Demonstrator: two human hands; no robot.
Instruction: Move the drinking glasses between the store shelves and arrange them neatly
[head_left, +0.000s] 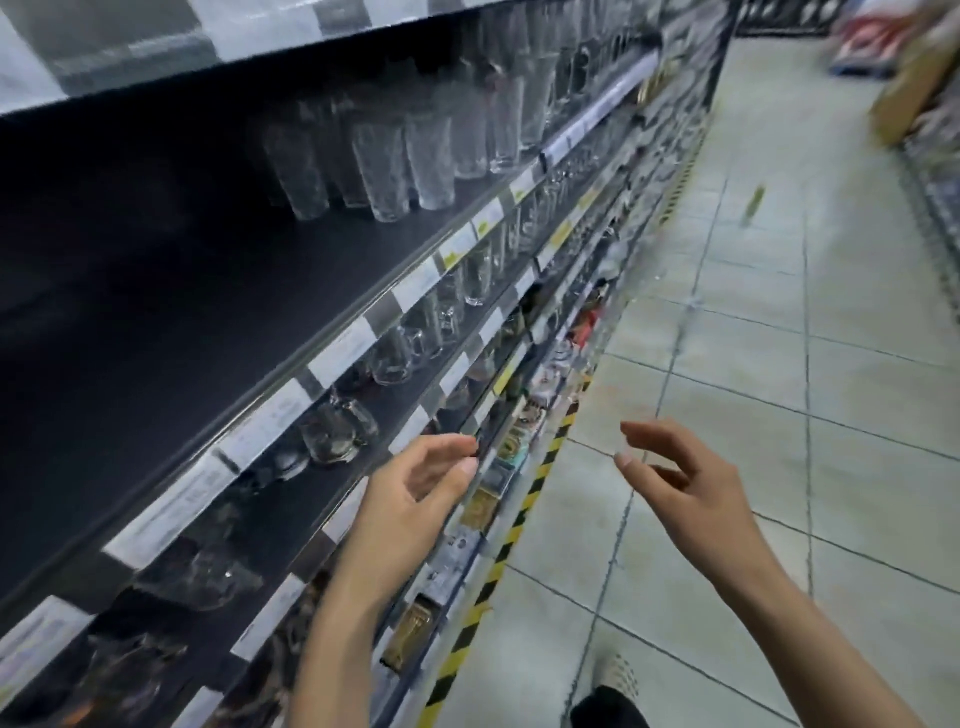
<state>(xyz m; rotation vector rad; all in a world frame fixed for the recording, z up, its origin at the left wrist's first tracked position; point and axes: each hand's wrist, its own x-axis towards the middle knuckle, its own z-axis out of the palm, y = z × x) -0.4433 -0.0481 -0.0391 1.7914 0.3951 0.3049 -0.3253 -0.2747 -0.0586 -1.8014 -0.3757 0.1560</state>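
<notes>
On the left a long dark shelf (156, 312) runs away from the person, and its near part is bare. Further along it, a group of tall drinking glasses (384, 156) stands upright in close rows, near the front edge. White price labels (343, 348) line this edge. On the shelf below, short glass cups (332, 431) stand in a row; the picture is blurred there.

The left hand (410, 499) hangs in the air in front of the lower shelf edges. Its fingers (457, 447) are loosely bent, apart from the thumb, and they hold nothing.

A yellow and black stripe (519, 525) marks the foot of the shelves. The right hand (680, 488) is over the tiled floor (779, 364), well apart from the glasses. Its fingers (639, 431) are half open and hold nothing that I can see. A shoe (615, 675) shows below.
</notes>
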